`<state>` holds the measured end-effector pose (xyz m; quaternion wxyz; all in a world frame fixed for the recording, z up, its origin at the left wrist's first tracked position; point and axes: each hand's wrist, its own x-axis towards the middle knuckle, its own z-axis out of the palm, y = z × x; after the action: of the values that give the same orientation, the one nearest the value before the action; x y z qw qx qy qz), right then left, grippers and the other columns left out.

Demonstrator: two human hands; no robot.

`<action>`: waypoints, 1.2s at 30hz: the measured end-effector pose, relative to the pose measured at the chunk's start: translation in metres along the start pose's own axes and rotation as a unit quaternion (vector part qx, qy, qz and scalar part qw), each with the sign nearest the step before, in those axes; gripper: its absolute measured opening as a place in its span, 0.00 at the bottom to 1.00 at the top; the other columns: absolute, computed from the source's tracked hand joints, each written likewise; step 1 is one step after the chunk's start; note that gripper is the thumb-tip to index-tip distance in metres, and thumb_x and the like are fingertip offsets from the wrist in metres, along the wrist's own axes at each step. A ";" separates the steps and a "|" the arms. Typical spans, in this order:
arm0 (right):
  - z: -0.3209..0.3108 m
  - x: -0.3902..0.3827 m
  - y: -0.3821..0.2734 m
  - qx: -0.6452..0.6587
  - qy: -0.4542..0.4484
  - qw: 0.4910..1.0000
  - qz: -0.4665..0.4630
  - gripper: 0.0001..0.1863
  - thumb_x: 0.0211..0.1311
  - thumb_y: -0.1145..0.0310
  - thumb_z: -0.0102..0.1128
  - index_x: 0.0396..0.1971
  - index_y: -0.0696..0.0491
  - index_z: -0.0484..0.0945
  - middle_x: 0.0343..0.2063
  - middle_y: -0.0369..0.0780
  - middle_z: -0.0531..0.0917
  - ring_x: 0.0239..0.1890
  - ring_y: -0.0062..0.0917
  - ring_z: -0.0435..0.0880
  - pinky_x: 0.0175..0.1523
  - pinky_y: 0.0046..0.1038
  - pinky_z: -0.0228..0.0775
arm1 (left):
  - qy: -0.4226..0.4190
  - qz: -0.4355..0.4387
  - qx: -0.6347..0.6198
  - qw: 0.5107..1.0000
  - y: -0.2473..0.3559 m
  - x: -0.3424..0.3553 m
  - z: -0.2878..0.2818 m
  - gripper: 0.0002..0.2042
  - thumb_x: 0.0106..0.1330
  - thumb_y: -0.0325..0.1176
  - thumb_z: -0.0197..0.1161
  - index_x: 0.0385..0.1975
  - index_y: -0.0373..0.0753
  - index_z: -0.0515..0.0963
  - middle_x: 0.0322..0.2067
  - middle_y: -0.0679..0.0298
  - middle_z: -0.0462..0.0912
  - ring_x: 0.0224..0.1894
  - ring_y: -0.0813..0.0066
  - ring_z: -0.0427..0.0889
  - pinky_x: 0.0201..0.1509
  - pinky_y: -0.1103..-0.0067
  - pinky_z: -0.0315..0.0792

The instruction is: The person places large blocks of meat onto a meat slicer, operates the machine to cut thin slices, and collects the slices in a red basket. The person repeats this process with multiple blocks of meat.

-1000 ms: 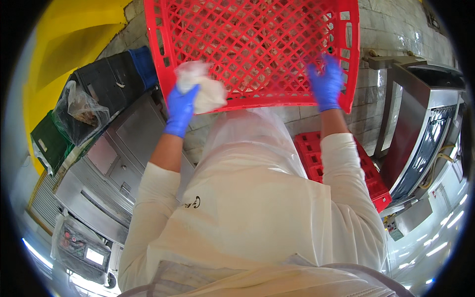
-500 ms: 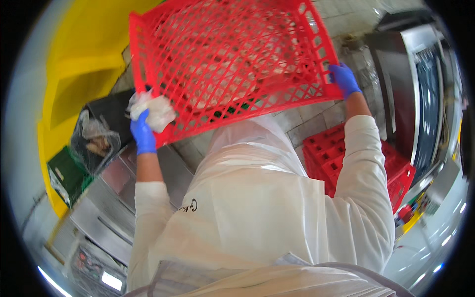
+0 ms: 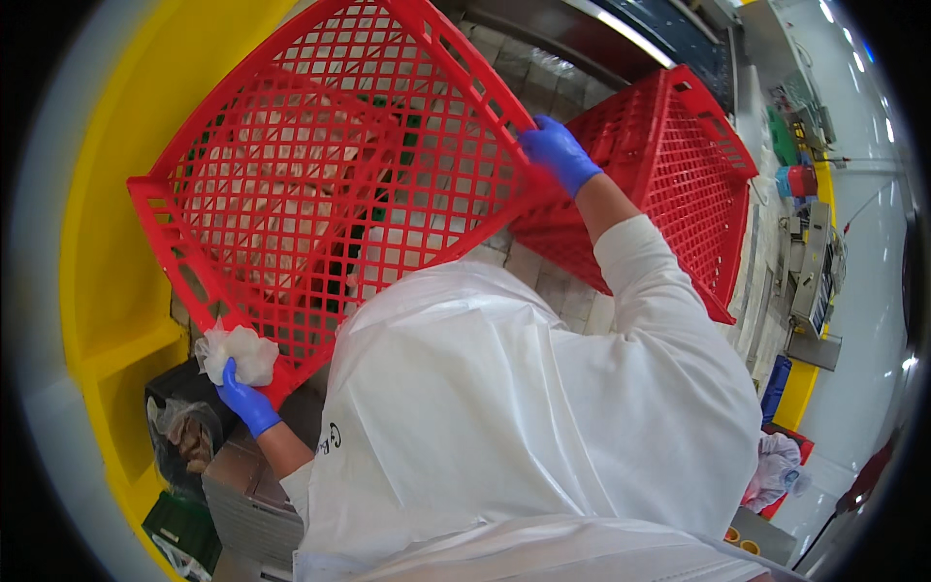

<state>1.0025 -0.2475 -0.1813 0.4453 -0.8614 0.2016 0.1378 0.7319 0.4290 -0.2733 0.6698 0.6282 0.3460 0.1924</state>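
A large red lattice crate (image 3: 427,194) hangs tilted in front of me, held by two of its edges. In a blue glove, my left hand (image 3: 248,399) is closed at the near left corner, with crumpled white plastic (image 3: 238,354) between it and the crate. My right hand (image 3: 561,155), also blue-gloved, grips the right rim; the fingers are partly hidden behind it. Through the lattice I see another red crate lower down, with pale, pinkish contents (image 3: 281,184) that I cannot make out exactly, and some green crate parts.
Stacked red crates (image 3: 679,184) stand tilted on the right, close to my right arm. A yellow structure (image 3: 107,242) runs along the left. Below it are a dark bin lined with clear plastic (image 3: 184,427) and a green crate (image 3: 184,529). Another person (image 3: 776,466) in white is at the far right.
I have turned to the right, so the stacked crates and steel equipment appear higher in view. The held crate has swung left and tilted, both hands still on it.
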 end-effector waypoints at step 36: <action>-0.555 -0.500 0.578 0.304 0.422 0.847 0.108 0.16 0.67 0.65 0.62 0.52 0.54 0.79 0.30 0.35 0.82 0.30 0.21 0.80 0.35 0.26 0.74 | -0.558 0.009 -0.139 0.818 0.123 -0.516 0.565 0.19 0.64 0.28 0.67 0.55 0.33 0.80 0.49 0.63 0.85 0.50 0.74 0.84 0.57 0.76 0.76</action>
<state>0.3223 -0.8936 -0.0698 0.5391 -0.6310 0.4936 -0.2600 0.7979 -0.3113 -0.0555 0.8268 0.5309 -0.1235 -0.1392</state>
